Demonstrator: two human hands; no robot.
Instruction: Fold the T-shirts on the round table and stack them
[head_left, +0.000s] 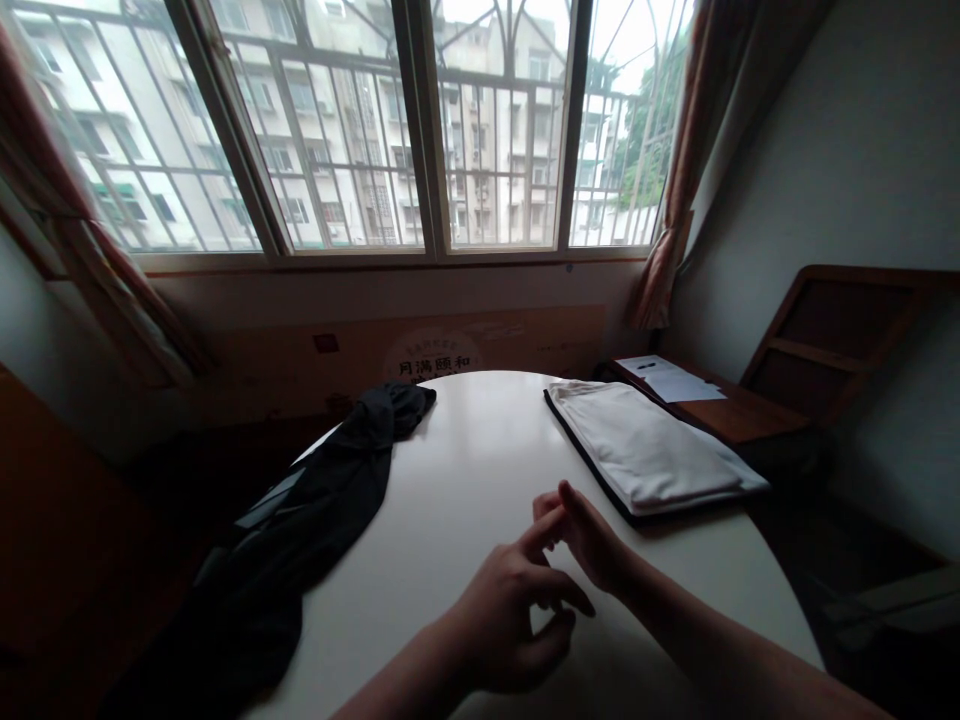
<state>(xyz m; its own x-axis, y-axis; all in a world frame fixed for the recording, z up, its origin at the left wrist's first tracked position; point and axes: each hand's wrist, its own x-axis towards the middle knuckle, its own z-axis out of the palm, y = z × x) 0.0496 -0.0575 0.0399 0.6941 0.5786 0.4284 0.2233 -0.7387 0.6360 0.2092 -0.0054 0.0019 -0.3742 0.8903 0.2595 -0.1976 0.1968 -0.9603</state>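
Note:
Both bare hands are raised over the near part of a round white table [450,500]. My left hand [510,610] has its fingers apart and curved, with nothing in them; its index finger reaches up to the other hand and appears to touch it. My right hand [589,535] is partly edge-on, thumb up and fingers bent toward the left index finger; whether it grips that finger is unclear. A dark garment [337,490] drapes over the table's left edge. Folded white cloth with a black layer under it [660,450] lies at the right, beyond my right hand.
Behind the table, a printed cardboard panel [525,340] stands below the barred window [495,150]. To the right are papers [682,385] on a brown wooden surface [750,415] and a wooden-framed chair back [847,320]. Curtains [664,250] hang at both sides.

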